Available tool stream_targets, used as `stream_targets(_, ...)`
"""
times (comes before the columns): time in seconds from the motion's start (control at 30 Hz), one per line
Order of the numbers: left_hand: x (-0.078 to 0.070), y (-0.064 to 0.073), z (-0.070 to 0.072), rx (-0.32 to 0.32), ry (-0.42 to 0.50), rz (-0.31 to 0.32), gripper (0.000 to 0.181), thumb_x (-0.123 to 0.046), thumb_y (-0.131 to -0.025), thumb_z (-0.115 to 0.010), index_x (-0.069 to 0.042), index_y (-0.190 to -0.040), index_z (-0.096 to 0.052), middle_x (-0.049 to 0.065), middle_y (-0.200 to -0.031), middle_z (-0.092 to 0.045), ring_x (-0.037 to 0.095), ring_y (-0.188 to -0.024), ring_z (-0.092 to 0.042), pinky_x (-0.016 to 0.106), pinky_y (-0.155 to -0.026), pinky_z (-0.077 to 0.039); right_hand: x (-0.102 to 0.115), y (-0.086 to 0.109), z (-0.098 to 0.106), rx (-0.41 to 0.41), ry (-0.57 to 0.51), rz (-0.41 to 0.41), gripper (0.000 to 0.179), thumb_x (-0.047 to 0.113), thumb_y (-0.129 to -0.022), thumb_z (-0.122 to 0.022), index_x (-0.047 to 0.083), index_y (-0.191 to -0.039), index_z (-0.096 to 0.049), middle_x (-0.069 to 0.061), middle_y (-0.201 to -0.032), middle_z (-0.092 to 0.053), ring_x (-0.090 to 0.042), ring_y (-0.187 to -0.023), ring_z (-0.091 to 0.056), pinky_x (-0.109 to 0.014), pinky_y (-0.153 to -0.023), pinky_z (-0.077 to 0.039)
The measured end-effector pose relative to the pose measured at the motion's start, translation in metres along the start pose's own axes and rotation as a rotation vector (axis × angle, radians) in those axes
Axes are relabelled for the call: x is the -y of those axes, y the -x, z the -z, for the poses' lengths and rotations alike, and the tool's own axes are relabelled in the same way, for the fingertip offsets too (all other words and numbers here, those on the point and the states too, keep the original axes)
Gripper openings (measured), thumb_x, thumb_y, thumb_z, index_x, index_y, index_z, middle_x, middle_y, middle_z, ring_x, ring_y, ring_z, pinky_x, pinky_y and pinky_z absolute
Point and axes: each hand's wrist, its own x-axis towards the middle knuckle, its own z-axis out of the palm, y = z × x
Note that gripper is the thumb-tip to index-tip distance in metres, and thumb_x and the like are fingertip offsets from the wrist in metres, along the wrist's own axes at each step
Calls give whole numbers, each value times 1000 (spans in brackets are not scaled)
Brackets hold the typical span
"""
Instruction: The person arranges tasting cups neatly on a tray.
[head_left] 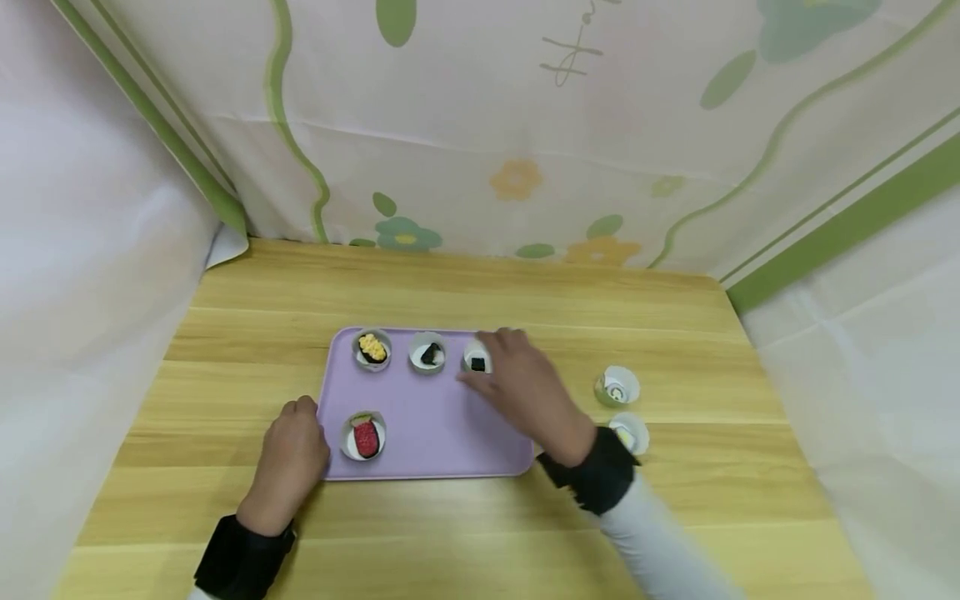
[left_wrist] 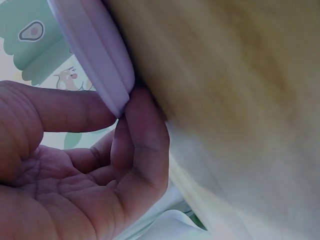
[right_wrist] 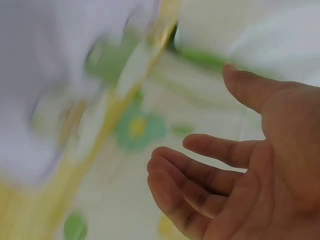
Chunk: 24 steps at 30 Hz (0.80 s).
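A lilac tray (head_left: pixel 438 425) lies on the wooden table. My left hand (head_left: pixel 288 450) is at its left edge, and in the left wrist view the thumb and finger pinch the tray's rim (left_wrist: pixel 95 55). Over the tray's right part, my right hand (head_left: pixel 525 387) has its fingers spread apart and holds nothing; the right wrist view shows the loosely bent fingers (right_wrist: pixel 210 150). Right by its fingertips sits a small cup with a toy rice ball (head_left: pixel 477 364), partly covered by the hand. Left of it are cups with another black-and-white rice ball (head_left: pixel 431 354) and yellow-topped sushi (head_left: pixel 372 347). Red-topped sushi (head_left: pixel 366 437) sits front left.
Two more small cups stand on the table right of the tray: one farther back (head_left: pixel 618 386), and a nearer one (head_left: pixel 632 432) beside the right wrist, each with a small piece inside. A patterned curtain (head_left: pixel 465 142) hangs behind the table (head_left: pixel 420 542), with white cloth at both sides.
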Motion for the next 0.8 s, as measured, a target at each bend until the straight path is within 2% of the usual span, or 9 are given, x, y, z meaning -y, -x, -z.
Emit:
stream_targets(0.13,2,1,4,-1,-7,3,16,10,-80,-56,19,-93,-53,24,-76,-52,35,-68,-57,51,-59,-50,-47,16,15,0,3,-137,67,49,-91,-57,-2,-133,-53,-20,-117,-59,-33,-108,-54,-44,-79,-54)
stream_targets(0.27,2,0,4,2,-7,-8,16,10,-80,-56,19,-93,-53,23,-75,-52,33,-67,-56,50,-58,-50,-89,36,18,26,53,-217,65,44,-91,-60,-8,-130,-53,-26,-116,-58,-41,-108,-53,-49,-81,-51)
stream_targets(0.37,1,-2,3,1,-5,-14,16,10,-80,-56,19,-93,-53,23,-75,-52,34,-67,-56,50,-58,-50,-111,51,16,54,80,-252,63,40,-90,-63,-11,-127,-53,-29,-114,-57,-44,-105,-53,-51,-81,-50)
stream_targets(0.57,0,-2,3,3,7,0,17,11,-80,-56,20,-94,-53,24,-76,-53,36,-68,-57,51,-59,-50,-134,68,8,119,61,-294,62,36,-89,-66,-12,-126,-53,-32,-115,-55,-48,-104,-51,-54,-81,-48)
stream_targets(0.8,-1,-1,1,35,22,24,18,10,-81,-56,20,-96,-53,24,-78,-53,35,-70,-57,51,-60,-51,-146,76,0,251,-32,-412,66,33,-90,-64,-9,-137,-44,-35,-128,-45,-56,-113,-43,-59,-78,-48)
